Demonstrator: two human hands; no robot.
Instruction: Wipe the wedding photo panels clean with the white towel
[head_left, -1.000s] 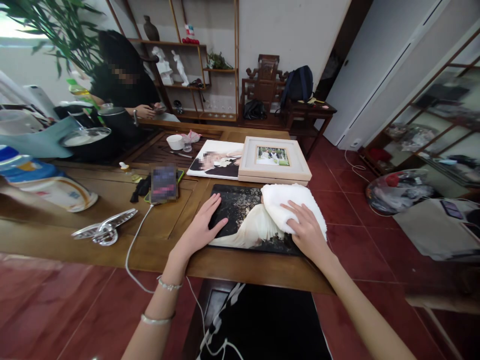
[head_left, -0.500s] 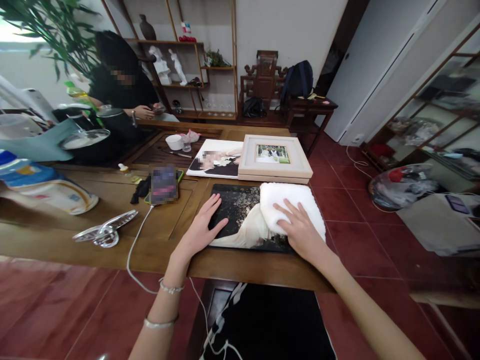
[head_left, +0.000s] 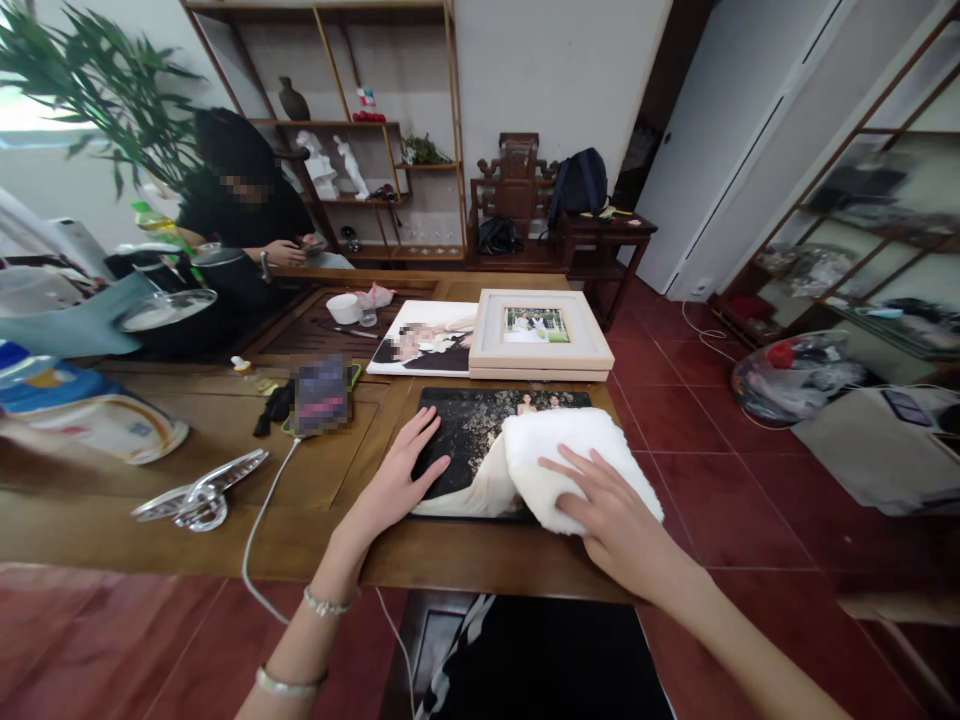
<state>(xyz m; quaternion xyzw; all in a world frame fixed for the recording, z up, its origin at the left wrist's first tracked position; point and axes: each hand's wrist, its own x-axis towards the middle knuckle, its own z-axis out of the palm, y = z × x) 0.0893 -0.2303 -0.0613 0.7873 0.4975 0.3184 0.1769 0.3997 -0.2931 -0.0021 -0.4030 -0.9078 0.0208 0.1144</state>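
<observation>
From my end I'd say living room tbh: carved wooden chair (head_left: 518,150), display shelf (head_left: 330,124) with white statuettes (head_left: 318,168), big leafy plant (head_left: 94,85), red tile floor (head_left: 720,500).

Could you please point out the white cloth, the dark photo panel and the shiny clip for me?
White cloth (head_left: 574,429): head view, on its upper part, above the fingers.
Dark photo panel (head_left: 472,437): head view, on its printed face, left of the cloth.
Shiny clip (head_left: 199,497): head view, near its middle.
</observation>
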